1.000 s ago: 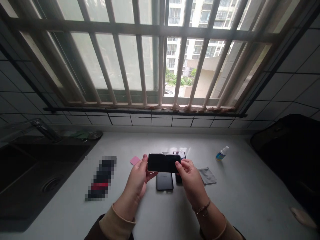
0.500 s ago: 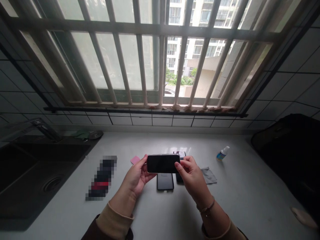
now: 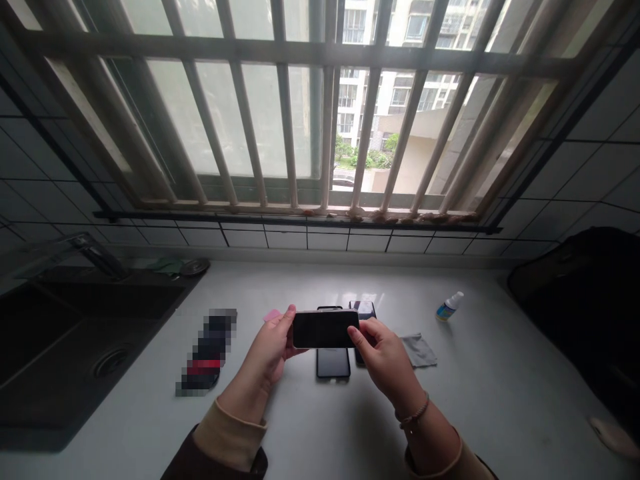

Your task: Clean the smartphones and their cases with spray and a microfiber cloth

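A smartphone [image 3: 323, 329] with a dark screen is held sideways above the counter. Its left end rests in my left hand [image 3: 274, 350], thumb at the upper corner and fingers behind. My right hand [image 3: 380, 350] grips the other end, its thumb on the front edge of the screen. Below lies a second phone [image 3: 333, 364], partly covered by the held one. Another phone [image 3: 363, 308] lies to its right, mostly hidden by my right hand. A grey cloth [image 3: 420, 350] is just beyond my right hand. Behind my left thumb shows a pink sheet [image 3: 272, 315].
A small spray bottle [image 3: 449, 307] stands at the right on the white counter [image 3: 300, 433]. A blurred dark item [image 3: 207, 350] lies at the left, near the dark sink [image 3: 65, 427] with its faucet [image 3: 100, 257]. A black object [image 3: 590, 313] borders the right side. Barred windows rise behind.
The view has shifted slightly, so the counter items appear a little further right. Both hands keep their hold on the phone, which has tilted slightly.
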Demonstrator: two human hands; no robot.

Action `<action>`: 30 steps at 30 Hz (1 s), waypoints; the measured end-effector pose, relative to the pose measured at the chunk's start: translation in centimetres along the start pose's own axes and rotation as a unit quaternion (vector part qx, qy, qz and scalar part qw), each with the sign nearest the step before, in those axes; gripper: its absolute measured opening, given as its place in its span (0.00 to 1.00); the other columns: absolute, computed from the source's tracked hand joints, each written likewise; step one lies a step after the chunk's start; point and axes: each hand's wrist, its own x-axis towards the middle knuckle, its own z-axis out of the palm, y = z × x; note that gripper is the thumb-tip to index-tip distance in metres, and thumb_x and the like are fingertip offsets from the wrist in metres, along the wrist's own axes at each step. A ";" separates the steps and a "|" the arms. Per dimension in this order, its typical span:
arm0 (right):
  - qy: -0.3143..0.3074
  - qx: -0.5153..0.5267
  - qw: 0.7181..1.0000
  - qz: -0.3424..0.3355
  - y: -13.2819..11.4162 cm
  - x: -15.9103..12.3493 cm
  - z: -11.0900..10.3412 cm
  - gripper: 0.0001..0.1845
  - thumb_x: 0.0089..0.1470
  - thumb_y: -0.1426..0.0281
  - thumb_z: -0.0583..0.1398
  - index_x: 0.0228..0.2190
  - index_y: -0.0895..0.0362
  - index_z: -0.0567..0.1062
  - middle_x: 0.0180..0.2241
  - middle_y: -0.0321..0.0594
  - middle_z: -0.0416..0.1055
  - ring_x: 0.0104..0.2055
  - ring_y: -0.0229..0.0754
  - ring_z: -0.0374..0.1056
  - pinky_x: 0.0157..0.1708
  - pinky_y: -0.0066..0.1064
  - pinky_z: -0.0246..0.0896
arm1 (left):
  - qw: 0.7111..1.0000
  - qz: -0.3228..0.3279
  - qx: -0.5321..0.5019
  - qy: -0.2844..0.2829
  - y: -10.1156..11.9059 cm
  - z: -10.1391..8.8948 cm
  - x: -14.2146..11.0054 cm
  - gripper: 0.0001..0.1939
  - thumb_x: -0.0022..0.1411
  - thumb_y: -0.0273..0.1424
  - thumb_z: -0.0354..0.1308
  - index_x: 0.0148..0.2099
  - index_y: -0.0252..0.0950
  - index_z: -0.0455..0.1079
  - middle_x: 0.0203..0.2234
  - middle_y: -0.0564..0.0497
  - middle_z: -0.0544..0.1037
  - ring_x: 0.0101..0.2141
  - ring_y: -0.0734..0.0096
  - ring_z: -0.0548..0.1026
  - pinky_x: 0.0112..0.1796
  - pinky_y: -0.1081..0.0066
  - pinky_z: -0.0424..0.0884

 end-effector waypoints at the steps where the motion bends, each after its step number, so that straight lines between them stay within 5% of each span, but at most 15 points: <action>1: -0.001 -0.006 1.000 0.000 0.0 0.0 0.0 0.23 0.69 0.54 0.57 0.26 0.55 0.71 0.28 0.34 0.64 0.29 0.40 0.60 0.30 0.31 0.53 | 1.000 -0.005 -0.001 0.000 -0.1 0.0 0.1 0.14 0.71 0.41 0.59 0.44 0.34 0.74 0.34 0.43 0.82 0.32 0.65 0.80 0.30 0.66 0.81; 9: 0.016 -0.001 1.000 0.011 0.2 -0.1 0.6 0.21 0.67 0.52 0.59 0.28 0.54 0.70 0.28 0.35 0.66 0.29 0.40 0.61 0.30 0.31 0.55 | 0.999 0.020 -0.039 0.014 -1.1 0.2 0.5 0.15 0.71 0.43 0.59 0.45 0.35 0.73 0.37 0.44 0.82 0.35 0.65 0.80 0.35 0.65 0.81; 14: 0.047 0.148 0.985 0.072 0.5 0.0 1.2 0.22 0.57 0.51 0.68 0.38 0.54 0.69 0.30 0.33 0.69 0.30 0.40 0.65 0.31 0.30 0.63 | 0.995 0.085 -0.048 0.010 -1.8 0.1 0.7 0.24 0.67 0.53 0.60 0.45 0.35 0.74 0.39 0.45 0.80 0.36 0.66 0.79 0.34 0.69 0.79; 18: 0.008 0.194 0.979 0.060 -0.2 0.0 0.9 0.28 0.61 0.48 0.64 0.53 0.55 0.73 0.37 0.39 0.74 0.36 0.43 0.70 0.35 0.31 0.67 | 0.992 0.122 -0.038 0.012 -2.0 -0.1 0.8 0.30 0.61 0.58 0.63 0.46 0.35 0.74 0.39 0.45 0.80 0.38 0.63 0.79 0.35 0.68 0.78; 21: -0.018 0.205 0.977 0.061 -0.5 -0.1 0.7 0.27 0.65 0.47 0.59 0.50 0.56 0.78 0.36 0.42 0.77 0.35 0.44 0.71 0.33 0.31 0.67 | 0.989 0.148 -0.009 0.013 -2.2 -0.3 0.9 0.31 0.59 0.59 0.63 0.45 0.35 0.75 0.37 0.46 0.80 0.37 0.62 0.79 0.35 0.68 0.77; 30: 0.037 0.154 0.986 0.055 -0.1 -0.2 0.9 0.24 0.64 0.48 0.60 0.42 0.57 0.80 0.31 0.41 0.78 0.30 0.43 0.71 0.29 0.29 0.65 | 0.980 0.180 0.080 -0.016 -2.1 -0.3 0.5 0.32 0.61 0.62 0.58 0.43 0.35 0.76 0.30 0.47 0.79 0.32 0.63 0.79 0.30 0.69 0.76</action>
